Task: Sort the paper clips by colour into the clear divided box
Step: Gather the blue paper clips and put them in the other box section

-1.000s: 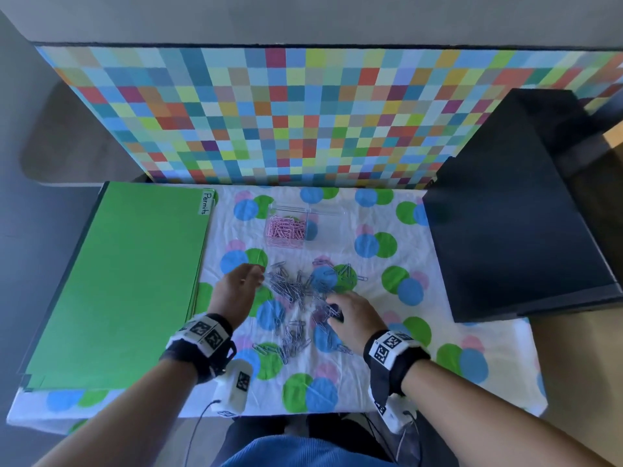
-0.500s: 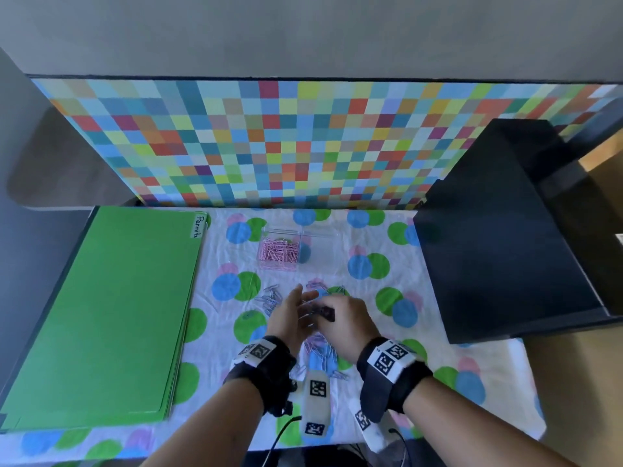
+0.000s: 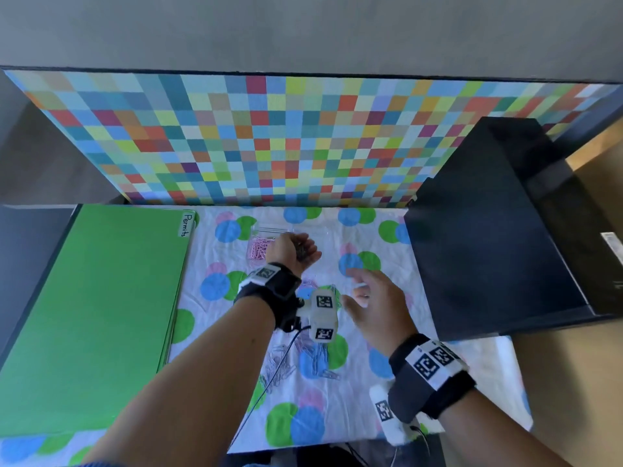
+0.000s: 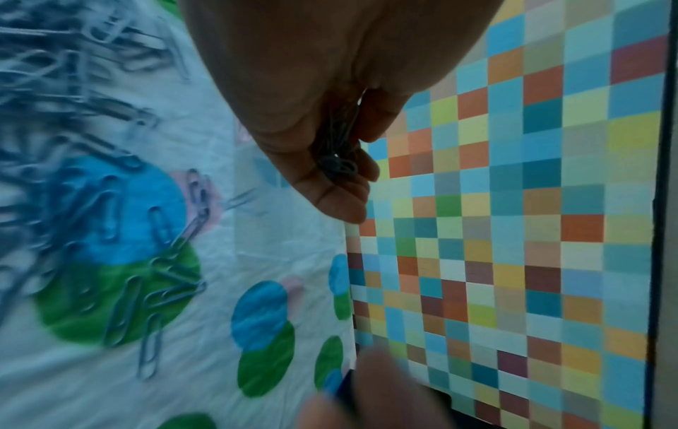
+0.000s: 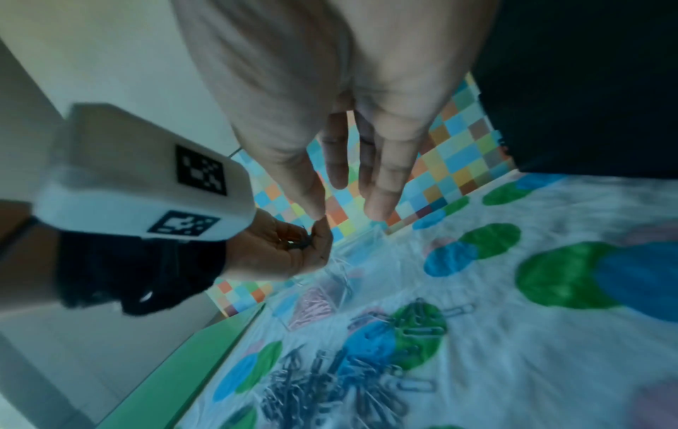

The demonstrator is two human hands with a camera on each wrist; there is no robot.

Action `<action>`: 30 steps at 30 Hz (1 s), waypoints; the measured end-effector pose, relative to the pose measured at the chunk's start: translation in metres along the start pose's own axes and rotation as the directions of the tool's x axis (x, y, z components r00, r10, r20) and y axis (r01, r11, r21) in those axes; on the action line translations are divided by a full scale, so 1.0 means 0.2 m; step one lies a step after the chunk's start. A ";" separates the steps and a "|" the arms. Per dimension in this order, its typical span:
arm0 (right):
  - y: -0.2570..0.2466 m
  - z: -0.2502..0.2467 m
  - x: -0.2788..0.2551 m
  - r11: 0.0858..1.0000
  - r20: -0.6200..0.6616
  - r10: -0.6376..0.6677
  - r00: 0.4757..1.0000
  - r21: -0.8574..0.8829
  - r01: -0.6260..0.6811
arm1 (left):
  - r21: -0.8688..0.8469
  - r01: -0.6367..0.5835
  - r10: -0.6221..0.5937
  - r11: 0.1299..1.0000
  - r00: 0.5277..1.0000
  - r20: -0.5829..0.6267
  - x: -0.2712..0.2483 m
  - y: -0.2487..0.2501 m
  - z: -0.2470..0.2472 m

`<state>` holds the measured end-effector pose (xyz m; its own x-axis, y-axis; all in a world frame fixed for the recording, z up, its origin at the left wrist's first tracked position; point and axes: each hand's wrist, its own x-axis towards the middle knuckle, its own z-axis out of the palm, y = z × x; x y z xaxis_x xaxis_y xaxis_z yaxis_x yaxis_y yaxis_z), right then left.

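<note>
My left hand (image 3: 292,248) is cupped, palm up, round a small bunch of dark grey paper clips (image 3: 301,251), and it hovers over the clear divided box (image 3: 269,229) at the back of the cloth. The wrist view shows the same clips (image 4: 339,158) lying in the curled fingers. Pink clips (image 3: 258,249) fill the box's left compartment. The right compartment is partly hidden by my hand. My right hand (image 3: 369,296) floats to the right of the left wrist, fingers (image 5: 381,180) straight and holding nothing. A loose pile of grey clips (image 3: 305,360) lies on the cloth under my left forearm.
A stack of green folders (image 3: 94,315) covers the left of the table. A black case (image 3: 488,247) stands at the right. A chequered panel (image 3: 269,139) closes the back. The spotted cloth (image 3: 367,399) runs to the table's front edge.
Both hands have left the clip pile. The left hand has risen with grey clips and moved back over the box. The right hand has drawn away to the right, now spread.
</note>
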<state>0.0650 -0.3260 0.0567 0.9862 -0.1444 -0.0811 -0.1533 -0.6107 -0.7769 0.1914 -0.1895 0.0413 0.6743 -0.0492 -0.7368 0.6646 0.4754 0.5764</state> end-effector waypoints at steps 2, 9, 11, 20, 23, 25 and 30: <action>0.05 -0.02 -0.04 0.999 -0.008 0.044 0.999 0.013 -0.044 | 0.044 -0.031 0.032 0.999 0.999 -0.010 0.04 0.03 0.03; 0.20 -0.05 -0.13 0.995 -0.020 0.094 0.995 0.019 -0.094 | 0.632 -0.194 0.145 0.751 0.981 0.129 0.17 0.04 0.07; 0.21 -0.04 -0.12 0.997 -0.005 0.072 0.997 -0.022 -0.072 | 0.827 -0.274 0.187 0.491 0.960 0.206 0.16 0.03 0.07; 0.22 0.16 0.15 0.930 0.375 0.207 0.904 -0.363 -0.063 | 0.733 -0.448 0.384 0.512 0.883 0.271 -0.05 0.05 -0.11; 0.18 0.24 0.16 0.899 0.433 0.214 0.875 -0.439 -0.003 | 0.834 -0.418 0.466 0.359 0.855 0.228 -0.11 0.04 -0.35; 0.13 0.28 0.12 0.890 0.491 0.202 0.847 -0.453 0.051 | 0.942 -0.312 0.489 0.124 0.845 0.216 -0.11 0.01 -0.55; 0.08 0.34 0.00 0.946 0.599 0.002 0.801 -0.262 0.194 | 0.944 -0.266 0.326 -0.195 0.890 0.318 -0.13 -0.14 -0.81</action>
<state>0.0676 -0.2828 0.0025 0.8269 0.3496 -0.4405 0.0296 -0.8092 -0.5868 0.1035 -0.0599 -0.0136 0.9194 -0.1680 -0.3555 -0.0050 -0.9091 0.4166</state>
